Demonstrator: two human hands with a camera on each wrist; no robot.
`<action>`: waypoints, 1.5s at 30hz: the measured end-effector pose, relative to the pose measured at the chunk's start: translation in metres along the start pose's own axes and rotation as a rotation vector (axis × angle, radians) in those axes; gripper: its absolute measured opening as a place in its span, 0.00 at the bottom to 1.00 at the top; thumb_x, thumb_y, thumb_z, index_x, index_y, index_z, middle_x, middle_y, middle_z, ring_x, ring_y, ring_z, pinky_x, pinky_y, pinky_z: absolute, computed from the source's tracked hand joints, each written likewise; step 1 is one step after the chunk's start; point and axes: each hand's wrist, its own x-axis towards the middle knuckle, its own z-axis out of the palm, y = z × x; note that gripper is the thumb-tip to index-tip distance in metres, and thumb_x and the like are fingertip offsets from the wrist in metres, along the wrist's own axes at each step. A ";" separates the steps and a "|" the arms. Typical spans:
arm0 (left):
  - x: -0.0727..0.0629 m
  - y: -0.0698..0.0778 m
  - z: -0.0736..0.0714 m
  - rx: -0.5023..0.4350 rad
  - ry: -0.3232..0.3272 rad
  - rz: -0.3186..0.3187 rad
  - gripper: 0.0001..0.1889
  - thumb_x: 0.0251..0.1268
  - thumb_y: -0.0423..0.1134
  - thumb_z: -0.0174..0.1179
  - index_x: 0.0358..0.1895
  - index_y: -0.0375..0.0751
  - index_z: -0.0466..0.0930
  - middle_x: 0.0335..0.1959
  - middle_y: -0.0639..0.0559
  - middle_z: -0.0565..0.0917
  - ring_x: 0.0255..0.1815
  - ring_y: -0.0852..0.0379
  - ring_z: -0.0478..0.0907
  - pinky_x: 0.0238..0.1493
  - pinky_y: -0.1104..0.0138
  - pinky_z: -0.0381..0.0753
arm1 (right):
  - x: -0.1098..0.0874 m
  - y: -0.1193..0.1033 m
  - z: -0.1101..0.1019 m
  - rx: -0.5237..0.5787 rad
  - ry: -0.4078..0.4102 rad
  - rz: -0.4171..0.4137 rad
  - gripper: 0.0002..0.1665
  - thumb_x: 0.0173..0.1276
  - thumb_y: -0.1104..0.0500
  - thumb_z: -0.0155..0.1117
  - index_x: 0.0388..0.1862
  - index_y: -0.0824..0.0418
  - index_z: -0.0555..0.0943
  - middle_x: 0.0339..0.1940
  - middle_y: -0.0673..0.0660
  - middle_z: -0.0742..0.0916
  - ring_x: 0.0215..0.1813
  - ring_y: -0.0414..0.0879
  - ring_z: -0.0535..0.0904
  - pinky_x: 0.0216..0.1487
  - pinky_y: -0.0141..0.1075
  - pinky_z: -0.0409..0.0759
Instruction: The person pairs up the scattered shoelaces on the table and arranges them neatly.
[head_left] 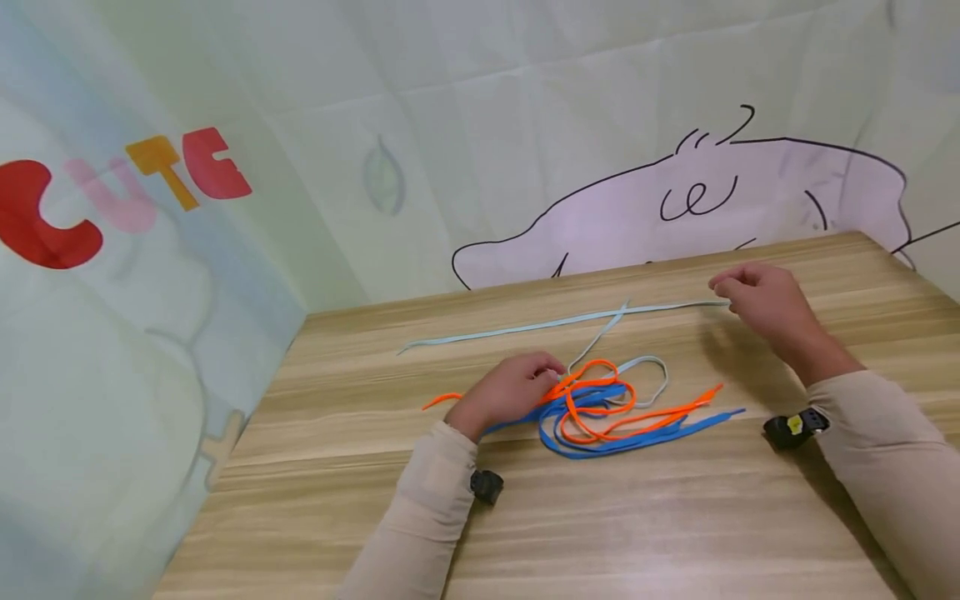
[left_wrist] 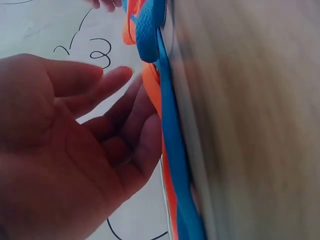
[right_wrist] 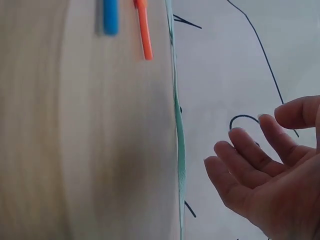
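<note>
My left hand rests low at the left side of a loose heap of shoelaces. An orange shoelace loops over a blue shoelace there. In the left wrist view the fingers curve loosely beside both laces, with the thumb apart. Behind the heap a pale blue shoelace lies stretched nearly straight across the table. Another pale strand crosses it and runs down into the heap. Over the straight lace's right end hovers my right hand; the right wrist view shows its fingers relaxed and holding nothing.
The wood-grain table ends at a back edge against a printed fabric backdrop. More fabric with coloured letters hangs along the left side. Small black cameras sit on both wrists.
</note>
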 end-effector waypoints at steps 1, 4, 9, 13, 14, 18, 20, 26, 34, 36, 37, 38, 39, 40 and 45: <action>0.000 0.001 0.001 0.009 -0.007 -0.002 0.15 0.79 0.38 0.46 0.57 0.43 0.81 0.36 0.52 0.80 0.40 0.55 0.75 0.48 0.61 0.75 | 0.000 -0.001 0.002 -0.004 -0.007 -0.009 0.27 0.79 0.49 0.48 0.60 0.70 0.76 0.60 0.67 0.79 0.52 0.59 0.76 0.47 0.39 0.74; 0.000 0.003 0.003 0.015 -0.021 -0.021 0.16 0.79 0.35 0.44 0.58 0.44 0.80 0.35 0.55 0.81 0.39 0.57 0.76 0.48 0.62 0.76 | -0.002 -0.005 0.007 -0.004 -0.035 -0.044 0.24 0.79 0.52 0.48 0.58 0.71 0.78 0.57 0.67 0.81 0.52 0.57 0.78 0.48 0.36 0.77; 0.001 0.005 0.005 0.035 -0.051 -0.024 0.16 0.77 0.33 0.49 0.62 0.44 0.78 0.33 0.56 0.82 0.36 0.59 0.77 0.47 0.64 0.76 | -0.004 -0.011 0.012 0.030 -0.065 -0.093 0.22 0.80 0.53 0.50 0.55 0.71 0.79 0.52 0.63 0.86 0.49 0.43 0.81 0.47 0.29 0.81; 0.001 0.007 0.004 0.103 -0.113 -0.003 0.19 0.76 0.35 0.53 0.67 0.46 0.75 0.31 0.55 0.81 0.30 0.59 0.75 0.39 0.66 0.76 | -0.004 -0.015 0.016 0.082 -0.075 -0.122 0.20 0.80 0.55 0.52 0.53 0.72 0.79 0.46 0.60 0.89 0.43 0.35 0.84 0.46 0.31 0.82; 0.000 0.007 0.004 0.115 -0.128 0.001 0.20 0.76 0.36 0.53 0.68 0.46 0.74 0.31 0.55 0.81 0.29 0.59 0.75 0.37 0.66 0.76 | -0.004 -0.016 0.017 0.089 -0.084 -0.130 0.20 0.79 0.56 0.52 0.53 0.73 0.78 0.44 0.60 0.89 0.42 0.35 0.84 0.45 0.31 0.83; -0.002 0.007 0.005 0.125 -0.168 0.007 0.20 0.77 0.40 0.53 0.68 0.48 0.74 0.33 0.56 0.81 0.30 0.60 0.76 0.35 0.67 0.75 | -0.004 -0.019 0.022 0.079 -0.148 -0.147 0.18 0.79 0.57 0.53 0.53 0.73 0.78 0.41 0.60 0.89 0.41 0.39 0.85 0.43 0.32 0.83; -0.004 0.007 0.005 0.123 -0.172 0.010 0.20 0.77 0.42 0.54 0.68 0.49 0.74 0.34 0.57 0.81 0.31 0.59 0.76 0.36 0.67 0.76 | -0.005 -0.021 0.024 0.049 -0.193 -0.158 0.19 0.79 0.57 0.53 0.53 0.73 0.78 0.42 0.61 0.88 0.42 0.42 0.85 0.43 0.32 0.83; -0.006 0.008 0.004 0.120 -0.167 0.010 0.19 0.77 0.47 0.54 0.65 0.51 0.77 0.36 0.58 0.81 0.36 0.59 0.77 0.40 0.66 0.77 | -0.010 -0.025 0.030 -0.040 -0.293 -0.222 0.16 0.78 0.58 0.56 0.52 0.70 0.80 0.42 0.62 0.88 0.46 0.52 0.85 0.44 0.33 0.82; -0.006 0.008 0.005 0.111 -0.177 0.003 0.16 0.76 0.49 0.54 0.60 0.54 0.81 0.40 0.61 0.82 0.39 0.59 0.76 0.44 0.65 0.77 | -0.016 -0.031 0.044 -0.217 -0.388 -0.317 0.14 0.72 0.59 0.64 0.52 0.65 0.84 0.44 0.55 0.88 0.47 0.50 0.82 0.50 0.46 0.79; -0.005 0.007 0.006 0.111 -0.175 0.008 0.16 0.76 0.50 0.54 0.60 0.55 0.81 0.44 0.61 0.82 0.42 0.59 0.76 0.47 0.64 0.77 | -0.017 -0.030 0.047 -0.254 -0.427 -0.341 0.15 0.72 0.59 0.65 0.53 0.64 0.85 0.46 0.55 0.88 0.48 0.50 0.82 0.53 0.48 0.79; -0.005 0.007 0.006 0.112 -0.174 0.011 0.16 0.76 0.50 0.54 0.60 0.56 0.82 0.47 0.61 0.82 0.44 0.59 0.76 0.49 0.64 0.76 | -0.018 -0.029 0.047 -0.271 -0.446 -0.343 0.15 0.71 0.59 0.66 0.53 0.64 0.85 0.47 0.54 0.88 0.49 0.49 0.82 0.53 0.49 0.79; -0.005 0.006 0.006 0.117 -0.174 0.014 0.16 0.76 0.50 0.54 0.60 0.57 0.82 0.50 0.62 0.82 0.47 0.59 0.76 0.52 0.64 0.76 | -0.018 -0.029 0.048 -0.282 -0.466 -0.344 0.15 0.71 0.59 0.66 0.53 0.64 0.85 0.47 0.54 0.88 0.48 0.49 0.82 0.53 0.49 0.80; -0.005 0.006 0.006 0.118 -0.174 0.017 0.16 0.76 0.50 0.54 0.60 0.57 0.82 0.52 0.62 0.81 0.49 0.60 0.75 0.54 0.64 0.75 | -0.018 -0.028 0.048 -0.298 -0.480 -0.344 0.15 0.71 0.59 0.66 0.53 0.63 0.85 0.46 0.53 0.88 0.48 0.48 0.82 0.52 0.49 0.80; -0.005 0.006 0.006 0.118 -0.175 0.019 0.16 0.76 0.49 0.54 0.60 0.57 0.82 0.54 0.63 0.81 0.52 0.60 0.75 0.57 0.63 0.75 | -0.018 -0.027 0.049 -0.308 -0.492 -0.342 0.15 0.70 0.59 0.66 0.53 0.63 0.85 0.45 0.53 0.88 0.47 0.48 0.81 0.51 0.48 0.81; -0.006 0.005 0.006 0.097 -0.176 0.026 0.15 0.76 0.47 0.53 0.59 0.59 0.84 0.59 0.64 0.80 0.58 0.62 0.74 0.62 0.62 0.73 | -0.018 -0.026 0.050 -0.375 -0.543 -0.336 0.15 0.69 0.60 0.67 0.52 0.63 0.85 0.37 0.50 0.86 0.40 0.46 0.78 0.44 0.42 0.79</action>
